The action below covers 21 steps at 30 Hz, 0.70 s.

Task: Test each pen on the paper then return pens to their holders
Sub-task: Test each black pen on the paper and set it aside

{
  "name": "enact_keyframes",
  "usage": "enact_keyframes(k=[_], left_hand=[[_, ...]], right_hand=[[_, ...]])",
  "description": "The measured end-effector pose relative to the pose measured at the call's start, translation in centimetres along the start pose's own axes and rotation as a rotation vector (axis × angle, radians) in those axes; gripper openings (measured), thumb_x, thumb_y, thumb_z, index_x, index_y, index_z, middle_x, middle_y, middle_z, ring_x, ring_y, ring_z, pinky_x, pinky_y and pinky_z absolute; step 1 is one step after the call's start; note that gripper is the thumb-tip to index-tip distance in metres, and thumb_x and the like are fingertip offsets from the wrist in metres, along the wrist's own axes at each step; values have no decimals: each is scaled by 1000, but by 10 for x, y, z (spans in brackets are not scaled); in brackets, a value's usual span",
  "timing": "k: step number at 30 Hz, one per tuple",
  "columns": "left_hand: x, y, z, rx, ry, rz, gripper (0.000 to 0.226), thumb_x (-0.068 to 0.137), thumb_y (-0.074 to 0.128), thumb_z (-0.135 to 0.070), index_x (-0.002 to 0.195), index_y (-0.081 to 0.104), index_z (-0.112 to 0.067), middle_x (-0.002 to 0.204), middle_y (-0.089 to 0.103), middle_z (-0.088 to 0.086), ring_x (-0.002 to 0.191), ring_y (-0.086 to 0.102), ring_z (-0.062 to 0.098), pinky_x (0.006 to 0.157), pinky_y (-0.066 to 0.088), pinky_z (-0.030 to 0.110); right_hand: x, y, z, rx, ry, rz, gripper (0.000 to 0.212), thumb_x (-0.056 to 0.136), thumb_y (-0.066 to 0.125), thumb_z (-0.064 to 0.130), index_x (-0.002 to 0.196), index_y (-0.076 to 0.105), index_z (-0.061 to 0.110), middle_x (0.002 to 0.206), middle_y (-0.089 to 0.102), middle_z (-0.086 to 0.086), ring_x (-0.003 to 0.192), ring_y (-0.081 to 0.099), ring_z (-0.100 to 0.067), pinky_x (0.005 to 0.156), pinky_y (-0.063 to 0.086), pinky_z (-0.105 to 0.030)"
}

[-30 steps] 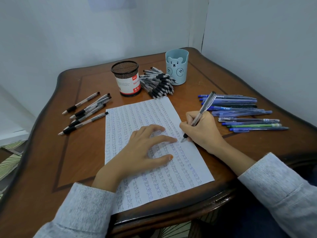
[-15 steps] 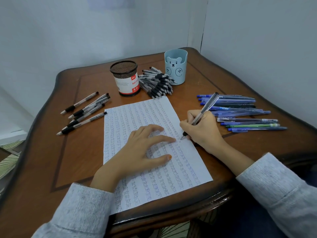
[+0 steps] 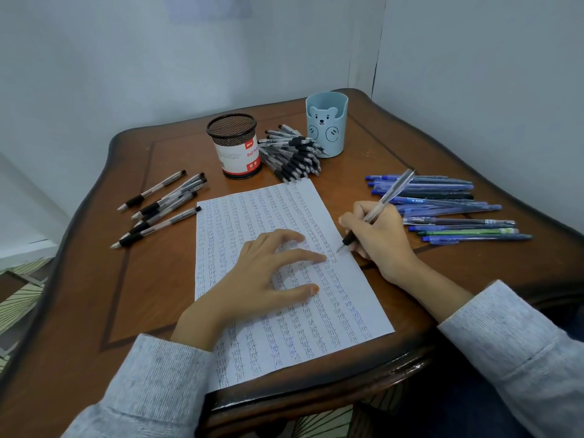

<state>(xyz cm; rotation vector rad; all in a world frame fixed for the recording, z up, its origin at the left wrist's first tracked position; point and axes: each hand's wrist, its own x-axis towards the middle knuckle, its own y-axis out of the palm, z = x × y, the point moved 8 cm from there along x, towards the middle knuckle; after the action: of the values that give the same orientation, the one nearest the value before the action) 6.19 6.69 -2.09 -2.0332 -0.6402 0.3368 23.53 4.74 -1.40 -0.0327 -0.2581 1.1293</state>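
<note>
One clear pen [image 3: 384,202] pinched in right hand [image 3: 379,237], tip at paper [image 3: 284,336] right margin, barrel slanting up-right; left hand [image 3: 262,279] splayed flat, pinning sheet.

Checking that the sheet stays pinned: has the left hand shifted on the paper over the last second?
No. The left hand lies flat on the paper, its index fingertip as close to the pen tip as before.
</note>
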Motion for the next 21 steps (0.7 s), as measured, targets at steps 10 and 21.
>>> enact_keyframes(k=[10, 21], left_hand=[[2, -18, 18, -90, -73, -204, 38, 84, 57, -56, 119, 57, -42, 126, 45, -23, 122, 34, -8, 106, 24, 29], [-2, -24, 24, -29, -76, -277, 47, 81, 43, -65, 118, 57, -40, 122, 47, -23, 119, 33, -12, 99, 21, 21]], right_hand=[[-5, 10, 10, -10, -41, 151, 32, 100, 38, 40, 114, 53, 16, 47, 47, 3, 43, 42, -9, 49, 39, -21], [-12, 14, 20, -32, -105, 170, 27, 100, 41, 34, 109, 59, 17, 44, 47, -2, 38, 39, -20, 45, 37, -30]])
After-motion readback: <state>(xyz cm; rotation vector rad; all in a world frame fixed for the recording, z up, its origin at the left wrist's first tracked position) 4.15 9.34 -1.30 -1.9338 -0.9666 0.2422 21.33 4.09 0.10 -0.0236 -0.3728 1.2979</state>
